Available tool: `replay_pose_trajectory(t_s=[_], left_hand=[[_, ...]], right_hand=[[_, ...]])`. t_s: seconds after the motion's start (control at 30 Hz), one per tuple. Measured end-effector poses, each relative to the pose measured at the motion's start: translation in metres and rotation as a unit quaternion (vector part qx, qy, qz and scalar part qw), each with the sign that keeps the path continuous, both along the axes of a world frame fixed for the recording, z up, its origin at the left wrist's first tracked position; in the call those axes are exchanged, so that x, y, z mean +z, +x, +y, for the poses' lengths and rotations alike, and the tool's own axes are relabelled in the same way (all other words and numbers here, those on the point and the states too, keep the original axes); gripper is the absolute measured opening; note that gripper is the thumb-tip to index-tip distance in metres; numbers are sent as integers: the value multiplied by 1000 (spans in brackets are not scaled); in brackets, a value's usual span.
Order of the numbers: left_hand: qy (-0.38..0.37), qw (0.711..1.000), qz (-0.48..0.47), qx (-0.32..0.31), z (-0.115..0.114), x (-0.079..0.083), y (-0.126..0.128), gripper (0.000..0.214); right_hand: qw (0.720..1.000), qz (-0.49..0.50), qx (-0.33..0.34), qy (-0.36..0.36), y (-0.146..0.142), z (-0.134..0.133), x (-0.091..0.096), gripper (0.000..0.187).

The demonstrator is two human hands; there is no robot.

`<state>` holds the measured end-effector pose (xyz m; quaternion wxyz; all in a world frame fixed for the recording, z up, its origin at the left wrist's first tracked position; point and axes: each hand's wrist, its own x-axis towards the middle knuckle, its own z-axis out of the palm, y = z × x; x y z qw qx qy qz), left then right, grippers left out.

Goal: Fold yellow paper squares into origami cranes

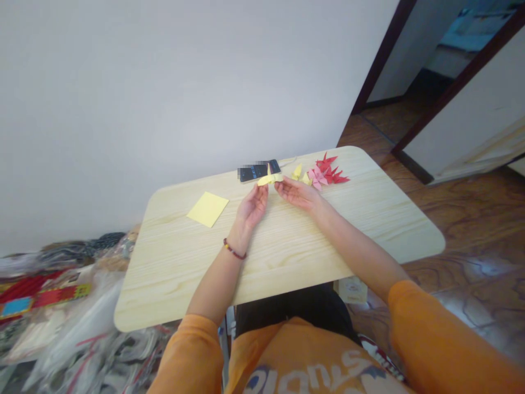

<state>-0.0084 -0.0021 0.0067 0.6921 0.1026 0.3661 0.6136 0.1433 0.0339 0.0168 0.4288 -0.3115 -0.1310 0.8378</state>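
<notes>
Both my hands reach to the far side of a light wooden table point(287, 257). Between them is a folded yellow paper figure point(269, 178). My left hand point(253, 207), palm up with a beaded bracelet on the wrist, pinches its left tip. My right hand point(296, 192) holds its right end with the fingertips. Just right of my hands lie small yellow folded pieces point(299, 174), a pink folded figure point(316, 178) and red folded figures point(331, 169). A flat yellow paper square point(208, 208) lies on the table to the left.
A dark phone point(259, 171) lies at the table's far edge against a white wall. Plastic bags and colourful clutter point(49, 306) fill the floor at the left. An open doorway point(414, 82) and wooden floor are at the right.
</notes>
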Motion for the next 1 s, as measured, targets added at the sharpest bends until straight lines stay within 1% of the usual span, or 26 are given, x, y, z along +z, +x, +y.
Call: replay_pose_trajectory(t_s=[0.17,0.23,0.27,0.3,0.33,0.4,0.47,0.5,0.57,0.7,0.77,0.83,0.9,0.97,1.0], left_hand=[[-8,1000,-4,-12,0,-2,2,23],[-10,1000,20,-20,1,-4,1,19],[-3,998,50,-22,2,-6,1,16],[14,996,92,-15,3,-8,0,12],[46,989,141,5,3,-9,-2,9],[116,963,236,50,2,-10,-5,11],[176,936,295,71,0,-8,-9,19],[194,927,313,67,-1,-6,-11,25],[215,913,345,28,-4,-1,-13,35],[211,910,341,-109,-10,7,-14,52],[213,907,332,-150,-12,8,-13,51],[214,906,327,-160,-12,7,-13,41],[217,906,332,-149,-10,4,-12,27],[215,908,335,-127,-8,2,-12,18],[203,915,327,-119,-7,1,-12,17]], right_hand=[[1000,-7,-15,-5,1,1,-1,21],[999,-21,-36,-15,2,1,-1,23],[998,-34,-48,-19,2,2,-1,23],[997,-49,-62,-17,3,2,-1,23],[995,-68,-73,-10,3,3,-1,23],[991,-107,-79,11,4,3,-2,23],[985,-150,-69,52,4,1,-3,20],[981,-169,-62,70,4,0,-3,17],[976,-189,-48,98,4,-2,-3,12],[975,-195,-30,102,3,-4,-3,16],[975,-195,-18,106,3,-5,-3,17],[974,-200,1,108,2,-5,-4,16],[971,-212,22,111,1,-6,-5,15],[961,-236,28,141,0,-8,-5,12],[951,-256,15,173,0,-8,-5,8]])
